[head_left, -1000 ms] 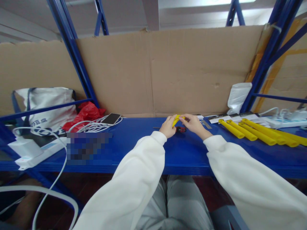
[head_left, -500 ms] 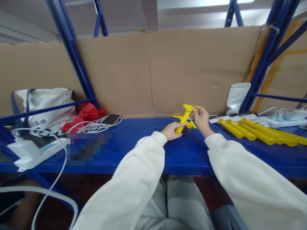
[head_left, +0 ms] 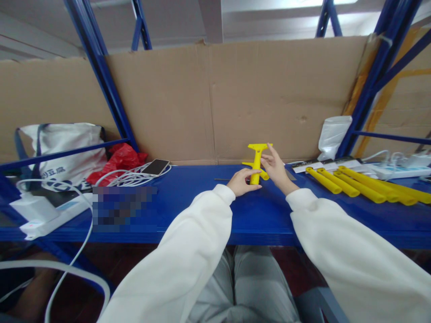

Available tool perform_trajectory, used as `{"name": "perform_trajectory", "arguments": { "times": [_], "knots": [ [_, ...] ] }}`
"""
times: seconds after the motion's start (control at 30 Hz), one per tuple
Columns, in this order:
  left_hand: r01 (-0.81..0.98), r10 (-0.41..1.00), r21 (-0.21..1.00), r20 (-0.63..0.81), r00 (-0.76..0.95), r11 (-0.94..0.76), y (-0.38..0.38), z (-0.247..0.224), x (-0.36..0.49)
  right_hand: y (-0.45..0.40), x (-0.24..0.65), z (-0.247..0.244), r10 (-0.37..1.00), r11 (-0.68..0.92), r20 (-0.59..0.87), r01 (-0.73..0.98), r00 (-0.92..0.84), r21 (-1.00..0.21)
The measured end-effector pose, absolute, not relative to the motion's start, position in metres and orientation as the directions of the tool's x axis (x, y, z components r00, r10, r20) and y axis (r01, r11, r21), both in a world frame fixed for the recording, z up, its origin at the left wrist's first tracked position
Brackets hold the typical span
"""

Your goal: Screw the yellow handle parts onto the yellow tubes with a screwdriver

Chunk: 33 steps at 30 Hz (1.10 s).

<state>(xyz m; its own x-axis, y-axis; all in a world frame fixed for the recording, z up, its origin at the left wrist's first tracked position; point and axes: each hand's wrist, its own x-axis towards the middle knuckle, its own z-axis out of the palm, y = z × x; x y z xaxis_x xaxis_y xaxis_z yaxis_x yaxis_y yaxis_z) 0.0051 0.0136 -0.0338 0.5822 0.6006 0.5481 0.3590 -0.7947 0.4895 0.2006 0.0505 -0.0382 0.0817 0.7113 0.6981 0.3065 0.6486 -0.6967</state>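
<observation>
My left hand point(head_left: 240, 182) is closed round the lower end of a yellow T-shaped scraper handle point(head_left: 257, 161), held nearly upright above the blue table. My right hand point(head_left: 276, 170) is at the right side of its flat head, index finger stretched up to the head's right tip and the other fingers apart. Behind the handle, more yellow plastic point(head_left: 265, 175) shows on the table, partly covered by it. A thin dark rod point(head_left: 220, 180) lies left of my left hand. Beside my right wrist is a flat greyish piece point(head_left: 290, 176), mostly hidden.
Several yellow tube handles point(head_left: 360, 186) lie in a row at the right, near a white power strip point(head_left: 400, 171). On the left are a phone point(head_left: 156, 167), coiled white cable point(head_left: 128, 179), a red bag point(head_left: 117, 163) and a cloth bag point(head_left: 72, 152). Cardboard point(head_left: 215, 103) stands behind.
The scraper handle has turned from a rightward lean to nearly upright, its head now facing me. My right hand has shifted slightly left, and its fingers have loosened and stretched out.
</observation>
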Motion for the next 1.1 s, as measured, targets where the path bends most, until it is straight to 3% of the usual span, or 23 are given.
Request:
{"name": "perform_trajectory", "arguments": {
  "times": [0.23,0.53,0.8,1.1],
  "knots": [
    [0.500,0.675,0.458,0.557,0.484,-0.735,0.014,-0.032,0.004,0.040,0.189,-0.037,0.829,0.555,0.558,0.184,-0.041,-0.811],
    [0.483,0.711,0.525,0.569,0.413,-0.701,0.017,-0.033,0.003,0.018,0.179,-0.029,0.897,0.433,0.408,0.144,-0.173,-0.890],
    [0.506,0.741,0.542,0.527,0.417,-0.671,0.020,-0.035,0.002,0.015,0.179,-0.030,0.849,0.508,0.446,0.209,-0.284,-0.836],
    [0.498,0.731,0.537,0.530,0.429,-0.681,0.029,-0.041,0.000,0.022,0.181,-0.030,0.899,0.437,0.423,0.203,-0.110,-0.876]
  ]
}}
